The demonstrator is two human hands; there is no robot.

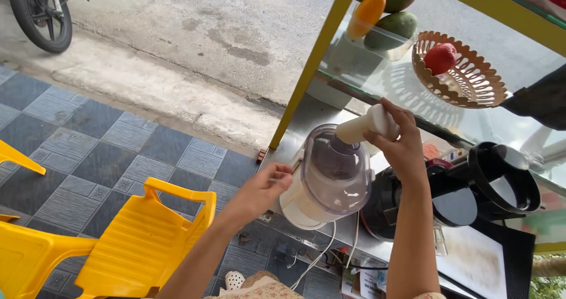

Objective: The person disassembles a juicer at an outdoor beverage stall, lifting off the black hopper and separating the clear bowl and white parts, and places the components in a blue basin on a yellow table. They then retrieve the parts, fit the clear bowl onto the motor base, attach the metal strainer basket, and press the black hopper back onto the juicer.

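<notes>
A white juicer [327, 184] with a clear domed lid stands on a metal counter [306, 119]. My right hand [401, 143] grips the cream pusher [365, 125], whose lower end sits in the lid's feed chute. My left hand [262, 190] is beside the juicer's left side, fingers loosely curled and touching the lid's edge, with nothing visible in it.
A black appliance [471, 187] stands right of the juicer. On a glass shelf sit a wicker basket [466, 78] with a red fruit [440, 57] and a tray of mangoes [383, 19]. A yellow post [312, 63] rises behind. Yellow plastic chairs [130, 246] stand on the tiled floor; a motorbike wheel [41, 13] is upper left.
</notes>
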